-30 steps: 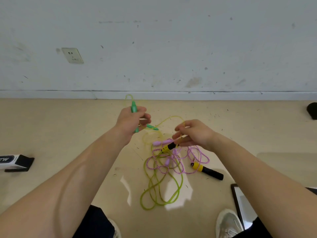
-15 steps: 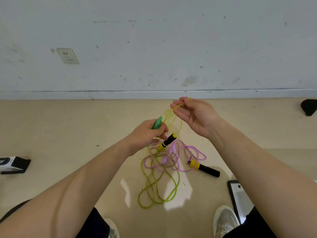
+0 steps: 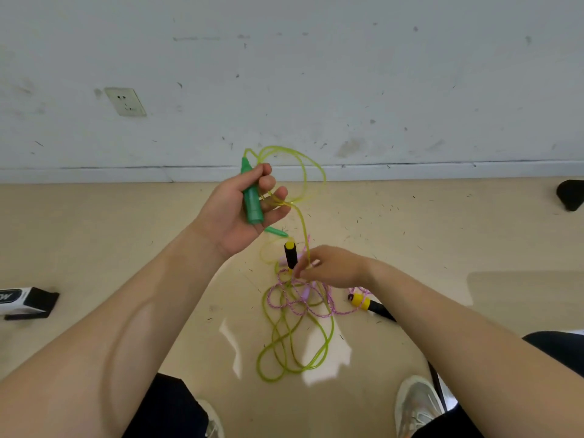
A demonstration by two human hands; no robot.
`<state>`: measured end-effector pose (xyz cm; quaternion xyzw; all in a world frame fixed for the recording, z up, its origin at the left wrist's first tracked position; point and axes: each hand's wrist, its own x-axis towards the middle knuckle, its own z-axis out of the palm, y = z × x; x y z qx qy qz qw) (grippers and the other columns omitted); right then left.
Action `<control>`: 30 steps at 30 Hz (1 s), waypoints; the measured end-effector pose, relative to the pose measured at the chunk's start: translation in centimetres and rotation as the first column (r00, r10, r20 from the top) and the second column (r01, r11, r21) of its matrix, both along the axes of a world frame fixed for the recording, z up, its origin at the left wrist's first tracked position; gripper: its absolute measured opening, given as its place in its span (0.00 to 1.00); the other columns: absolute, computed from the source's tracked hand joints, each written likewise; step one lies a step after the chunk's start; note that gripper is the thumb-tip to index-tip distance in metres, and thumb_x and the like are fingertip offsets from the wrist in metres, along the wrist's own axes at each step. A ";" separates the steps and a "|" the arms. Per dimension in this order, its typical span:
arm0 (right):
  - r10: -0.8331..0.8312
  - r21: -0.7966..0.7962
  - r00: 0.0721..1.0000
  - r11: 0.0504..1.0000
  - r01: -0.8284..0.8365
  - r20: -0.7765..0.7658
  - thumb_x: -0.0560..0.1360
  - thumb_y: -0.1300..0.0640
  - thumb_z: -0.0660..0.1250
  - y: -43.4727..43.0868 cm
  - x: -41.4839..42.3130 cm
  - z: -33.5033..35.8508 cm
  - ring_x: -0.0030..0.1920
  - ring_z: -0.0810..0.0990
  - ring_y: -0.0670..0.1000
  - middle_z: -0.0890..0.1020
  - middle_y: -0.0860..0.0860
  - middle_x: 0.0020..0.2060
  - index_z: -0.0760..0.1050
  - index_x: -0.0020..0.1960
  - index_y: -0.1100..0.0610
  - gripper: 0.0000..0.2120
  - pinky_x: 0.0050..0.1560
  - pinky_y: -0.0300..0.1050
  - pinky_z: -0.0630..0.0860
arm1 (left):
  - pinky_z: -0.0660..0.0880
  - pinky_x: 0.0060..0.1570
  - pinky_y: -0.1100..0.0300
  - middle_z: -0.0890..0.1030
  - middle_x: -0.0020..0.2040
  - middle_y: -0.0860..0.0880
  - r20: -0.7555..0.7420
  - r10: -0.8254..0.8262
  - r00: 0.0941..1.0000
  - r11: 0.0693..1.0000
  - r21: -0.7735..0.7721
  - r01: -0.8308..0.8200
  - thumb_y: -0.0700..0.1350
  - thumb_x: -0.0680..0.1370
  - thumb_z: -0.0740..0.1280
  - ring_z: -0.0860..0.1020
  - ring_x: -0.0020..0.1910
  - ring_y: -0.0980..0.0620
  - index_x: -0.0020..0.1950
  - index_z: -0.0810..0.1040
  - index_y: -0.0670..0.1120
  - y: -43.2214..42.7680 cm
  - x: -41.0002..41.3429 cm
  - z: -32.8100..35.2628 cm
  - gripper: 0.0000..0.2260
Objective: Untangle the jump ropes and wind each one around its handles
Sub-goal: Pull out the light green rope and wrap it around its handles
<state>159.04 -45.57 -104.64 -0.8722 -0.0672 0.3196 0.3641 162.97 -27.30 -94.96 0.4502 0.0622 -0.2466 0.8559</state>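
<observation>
Though the heap on the floor point(image 3: 110, 241) is knotted, two ropes show, a yellow-green rope point(image 3: 325, 180) and a pink rope point(image 3: 269, 300), plus two green handles and two black-and-yellow handles. Bare floor lies open leftward up to a box point(image 3: 22, 300); the wall point(image 3: 316, 74) closes the far side. The left hand point(image 3: 234, 216) curls round one green handle point(image 3: 252, 200); the other green handle point(image 3: 275, 231) pokes out below it. The right hand point(image 3: 335, 268) pinches the yellow-green rope beside one black-and-yellow handle point(image 3: 290, 255); the other black-and-yellow handle point(image 3: 368, 305) lies on the floor.
</observation>
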 end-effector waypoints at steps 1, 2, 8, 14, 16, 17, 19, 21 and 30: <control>0.005 -0.051 1.000 0.999 -0.005 -0.001 0.79 0.55 0.63 -0.1 -0.1 -0.7 0.56 0.81 0.51 0.84 0.51 0.53 0.82 0.52 0.54 0.09 0.59 0.45 0.76 | 0.81 0.36 0.58 0.75 0.33 0.55 0.010 0.023 1.000 1.000 -0.004 -0.023 0.47 0.84 0.59 0.82 0.35 0.54 0.46 0.74 0.49 0.2 0.1 0.1 0.09; -0.019 -0.083 1.000 0.996 0.018 -0.010 0.80 0.55 0.62 -0.4 0.0 -1.1 0.55 0.83 0.54 0.85 0.53 0.51 0.82 0.51 0.55 0.10 0.56 0.47 0.77 | 0.82 0.37 0.56 0.76 0.34 0.54 0.022 0.054 0.998 0.999 0.006 -0.054 0.46 0.84 0.59 0.83 0.38 0.53 0.46 0.74 0.48 0.4 0.2 0.0 0.09; -0.310 0.322 0.940 0.883 0.341 -0.144 0.82 0.60 0.62 -1.1 0.6 1.8 0.34 0.83 0.51 0.86 0.56 0.39 0.79 0.53 0.65 0.10 0.37 0.42 0.81 | 0.81 0.51 0.45 0.82 0.42 0.50 0.315 0.025 0.949 0.771 0.598 -0.219 0.46 0.84 0.62 0.83 0.46 0.49 0.50 0.75 0.45 1.4 0.9 -2.6 0.06; -0.383 0.745 0.850 0.430 0.511 -0.362 0.84 0.61 0.57 0.1 1.6 6.7 0.31 0.81 0.48 0.83 0.52 0.35 0.76 0.52 0.62 0.10 0.36 0.40 0.80 | 0.77 0.56 0.48 0.84 0.46 0.53 0.166 -0.355 0.920 0.660 0.742 0.121 0.45 0.84 0.62 0.81 0.47 0.55 0.56 0.75 0.42 -1.1 -1.4 -5.2 0.07; -0.433 0.794 0.799 0.255 0.552 -0.417 0.84 0.61 0.57 -0.3 2.0 7.6 0.31 0.81 0.48 0.84 0.52 0.35 0.75 0.51 0.60 0.09 0.35 0.40 0.80 | 0.75 0.53 0.55 0.86 0.47 0.51 0.087 -0.435 0.896 0.698 0.661 0.274 0.44 0.85 0.60 0.82 0.46 0.54 0.54 0.74 0.44 -2.0 -2.4 -5.5 0.06; -0.462 0.804 0.766 0.169 0.570 -0.446 0.84 0.60 0.57 -0.7 2.2 7.9 0.31 0.81 0.47 0.84 0.52 0.35 0.75 0.50 0.60 0.09 0.35 0.39 0.80 | 0.74 0.52 0.56 0.86 0.46 0.49 0.061 -0.457 0.887 0.714 0.620 0.325 0.43 0.85 0.59 0.83 0.45 0.53 0.53 0.74 0.44 -2.2 -2.8 -5.7 0.06; -0.517 0.806 0.698 0.026 0.592 -0.496 0.84 0.60 0.57 -1.9 2.7 8.2 0.32 0.81 0.48 0.84 0.52 0.36 0.74 0.49 0.59 0.09 0.36 0.39 0.80 | 0.75 0.51 0.54 0.85 0.42 0.45 0.043 -0.484 0.874 0.722 0.583 0.372 0.43 0.85 0.58 0.83 0.44 0.48 0.51 0.72 0.42 -2.4 -3.2 -5.8 0.07; -0.594 0.792 0.628 -0.025 0.611 -0.503 0.84 0.59 0.58 -3.1 3.0 8.1 0.34 0.83 0.48 0.85 0.53 0.38 0.73 0.50 0.59 0.08 0.38 0.40 0.81 | 0.74 0.49 0.52 0.80 0.37 0.46 0.042 -0.495 0.868 0.708 0.599 0.375 0.43 0.85 0.58 0.83 0.40 0.44 0.49 0.72 0.42 -2.3 -3.1 -5.6 0.07; -0.733 0.355 0.658 0.577 0.735 -0.170 0.80 0.59 0.57 -4.0 2.4 6.5 0.30 0.82 0.54 0.84 0.59 0.36 0.77 0.47 0.65 0.13 0.33 0.44 0.80 | 0.83 0.39 0.48 0.70 0.31 0.52 -0.017 -0.069 0.997 0.937 0.343 0.070 0.47 0.85 0.58 0.77 0.30 0.51 0.46 0.72 0.46 -1.0 -0.6 -1.7 0.10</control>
